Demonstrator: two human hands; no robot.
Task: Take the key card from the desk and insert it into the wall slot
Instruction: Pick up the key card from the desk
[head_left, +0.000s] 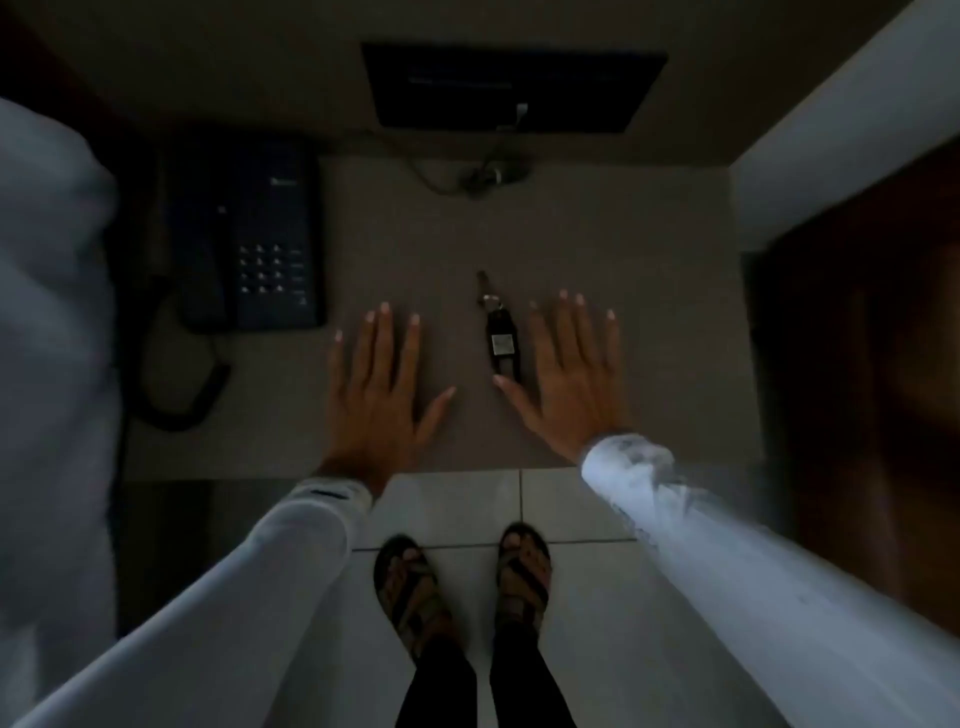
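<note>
The room is dim. A dark key card fob (502, 343) with a metal key on a ring lies on the grey desk (649, 312), near its front edge. My left hand (379, 384) lies flat on the desk to the left of the fob, fingers spread, holding nothing. My right hand (571, 374) lies flat just to the right of it, fingers spread, its thumb tip right at the fob's near end. No wall slot is visible that I can identify.
A dark desk telephone (249, 239) with a coiled cord sits at the left. A dark panel (514, 85) hangs on the wall behind, with a cable (483, 174) trailing onto the desk. White bedding (52, 364) at left, a brown wooden surface (872, 364) at right, tiled floor (457, 504) below.
</note>
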